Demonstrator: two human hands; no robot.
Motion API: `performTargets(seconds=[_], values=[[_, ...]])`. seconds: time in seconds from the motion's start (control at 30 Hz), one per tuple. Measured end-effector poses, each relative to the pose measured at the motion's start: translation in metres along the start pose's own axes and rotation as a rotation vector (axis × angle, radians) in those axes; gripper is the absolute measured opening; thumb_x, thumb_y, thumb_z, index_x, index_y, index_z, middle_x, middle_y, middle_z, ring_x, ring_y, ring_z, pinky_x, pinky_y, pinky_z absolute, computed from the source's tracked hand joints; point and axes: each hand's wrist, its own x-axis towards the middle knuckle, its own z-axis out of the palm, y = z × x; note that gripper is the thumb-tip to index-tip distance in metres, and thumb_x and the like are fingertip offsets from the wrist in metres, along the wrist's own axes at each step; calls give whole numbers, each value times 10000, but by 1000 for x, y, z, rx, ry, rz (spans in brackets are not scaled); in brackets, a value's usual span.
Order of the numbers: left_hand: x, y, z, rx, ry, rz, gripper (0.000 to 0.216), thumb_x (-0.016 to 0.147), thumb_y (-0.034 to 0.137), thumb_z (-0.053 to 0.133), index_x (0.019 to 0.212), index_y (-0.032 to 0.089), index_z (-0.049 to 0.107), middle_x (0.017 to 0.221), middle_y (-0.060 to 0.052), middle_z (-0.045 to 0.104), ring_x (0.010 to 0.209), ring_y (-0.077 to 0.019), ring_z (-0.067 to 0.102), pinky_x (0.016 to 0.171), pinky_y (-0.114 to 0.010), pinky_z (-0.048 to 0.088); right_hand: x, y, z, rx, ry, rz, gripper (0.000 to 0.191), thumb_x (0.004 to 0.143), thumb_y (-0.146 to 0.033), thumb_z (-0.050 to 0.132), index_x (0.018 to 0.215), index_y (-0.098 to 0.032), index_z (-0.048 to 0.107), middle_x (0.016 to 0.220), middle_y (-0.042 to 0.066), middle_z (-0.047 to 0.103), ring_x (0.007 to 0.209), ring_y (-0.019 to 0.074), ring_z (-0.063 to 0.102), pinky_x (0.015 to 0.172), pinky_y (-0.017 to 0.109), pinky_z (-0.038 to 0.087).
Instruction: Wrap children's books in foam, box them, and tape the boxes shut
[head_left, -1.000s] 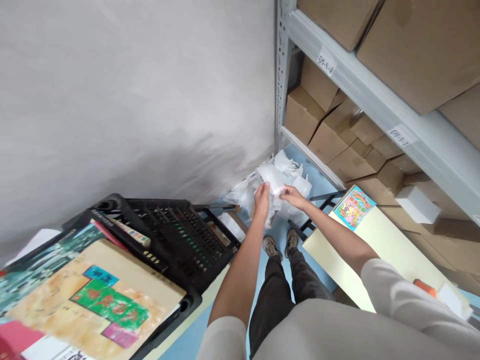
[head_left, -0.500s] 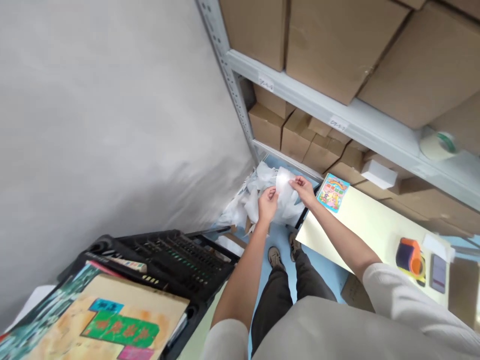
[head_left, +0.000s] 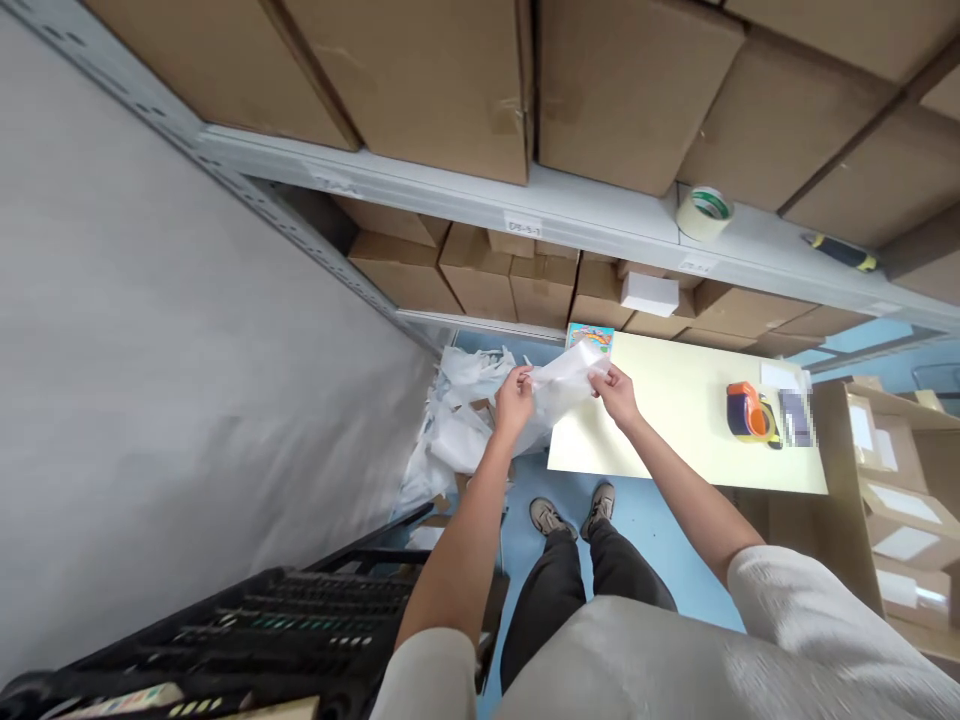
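Note:
Between my two hands stretches a thin, whitish translucent plastic bag [head_left: 564,382]. My left hand [head_left: 515,402] pinches its left end, and my right hand [head_left: 616,394] grips its right side. Partly behind the bag, a colourful booklet [head_left: 589,334] lies on the far left corner of the pale yellow tabletop [head_left: 667,400]. Below and left of my left hand is a heap of white plastic wrapping [head_left: 459,438].
Shelves of cardboard boxes [head_left: 607,100] run across the front, with a tape roll [head_left: 705,213] and a cutter knife [head_left: 840,252] on the ledge. An orange tape dispenser [head_left: 752,414] and a phone [head_left: 796,418] lie on the table. A black crate [head_left: 300,625] stands lower left.
My view has turned to the right. Both hands have carried the plastic bag from over the wrapping heap to the table's left edge, and it is now spread wider between them.

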Motion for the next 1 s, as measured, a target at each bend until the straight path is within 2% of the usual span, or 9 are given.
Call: performTargets(seconds=[0.17,0.3,0.43,0.5,0.63,0.73,0.83,0.93,1.0], values=[[23,21,50,202,39,-61,283,983,147,548,1189,228,725,1106,-84,778,1108,-268,711,1138,-479,442,-27,26,-58,-34,101,56,532,810,-647,759,1110,-218,666,650,-47,669,609,176,661,680,337,586],[8,37,89,344,71,55,330,973,132,554,1255,236,691,1379,-152,679,1360,-348,584,1161,-528,412,-38,46,-88,12,146,199,554,851,-614,748,1216,-213,636,593,-47,684,598,211,722,733,366,616],[-36,42,119,323,-229,282,293,1009,194,532,1266,217,671,1264,-161,695,1253,-335,637,1116,-478,465,-41,58,-108,20,222,398,353,901,-550,728,1027,-235,629,597,-13,695,570,203,691,675,334,577],[-56,39,129,394,-357,368,351,1005,298,599,1344,220,648,1352,-171,681,1306,-367,609,1125,-501,455,-43,60,-118,-89,265,427,332,937,-567,674,877,-247,612,601,2,676,585,204,661,656,326,541],[-74,30,141,594,-474,431,457,991,344,629,1432,223,607,1481,-190,625,1383,-407,547,1150,-541,412,-37,59,-135,-510,335,184,376,1020,-545,528,796,-255,610,735,46,692,751,242,653,750,357,528],[-72,24,143,707,-508,451,436,990,243,568,1422,210,620,1457,-197,625,1355,-399,551,1128,-541,418,-22,60,-145,-825,161,-43,297,1022,-389,496,1095,-208,720,1182,147,755,1116,310,658,991,440,505],[-68,19,141,794,-551,460,397,961,136,511,1307,211,690,1337,-190,665,1279,-377,584,1086,-532,445,-9,66,-152,-1070,-93,-101,465,995,-278,511,1428,-184,652,1603,175,562,1456,367,467,1179,528,364],[-69,16,136,809,-574,476,375,930,84,499,1201,210,725,1270,-188,681,1243,-365,600,1070,-525,460,-9,74,-160,-1213,-213,-81,511,1026,-268,484,1518,-183,596,1637,178,521,1479,373,418,1207,548,298],[-74,15,132,777,-575,499,344,929,92,504,1172,211,717,1271,-180,684,1249,-360,602,1079,-525,467,-15,77,-163,-1260,-177,-76,478,1062,-299,444,1489,-171,617,1522,200,596,1385,371,476,1184,544,308]])
